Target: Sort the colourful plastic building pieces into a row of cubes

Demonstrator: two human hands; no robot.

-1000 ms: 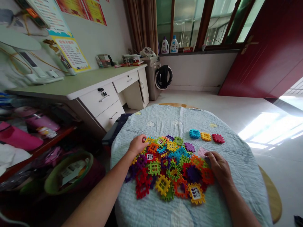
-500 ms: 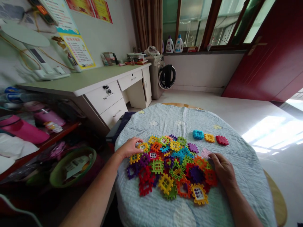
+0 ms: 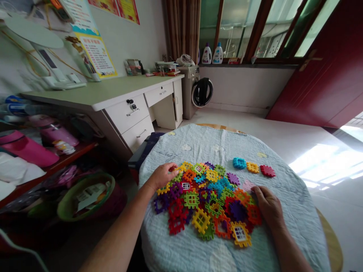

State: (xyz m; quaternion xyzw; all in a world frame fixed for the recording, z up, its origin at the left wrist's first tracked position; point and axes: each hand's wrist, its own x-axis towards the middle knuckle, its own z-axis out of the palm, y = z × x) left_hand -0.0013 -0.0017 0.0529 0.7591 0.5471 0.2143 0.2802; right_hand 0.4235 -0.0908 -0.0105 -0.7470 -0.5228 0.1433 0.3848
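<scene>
A pile of colourful notched plastic pieces (image 3: pixel 201 221) lies on the cloth-covered table. At its upper left edge, my left hand (image 3: pixel 163 176) is closed, with a yellow piece (image 3: pixel 179 168) at its fingertips; a green piece shows just below them. My right hand (image 3: pixel 269 206) rests at the pile's right side, fingers curled together beside a pale pink patch (image 3: pixel 247 185); what they hold, if anything, is hidden. Behind the pile, a blue piece (image 3: pixel 239 163), a yellow piece (image 3: pixel 252 167) and a red piece (image 3: pixel 267 170) form a row.
The round table's pale blue cloth (image 3: pixel 286 226) has folds. A desk (image 3: pixel 93 94) with drawers stands at the left, above a shelf with pink bottles (image 3: pixel 28 149) and a green-rimmed bin (image 3: pixel 64 192). A washing machine (image 3: pixel 190 90) with an open door is behind.
My left hand has shifted slightly right and up over the pile, and the yellow piece at its fingers has moved with it, uncovering a green piece. My right hand stays nearly still.
</scene>
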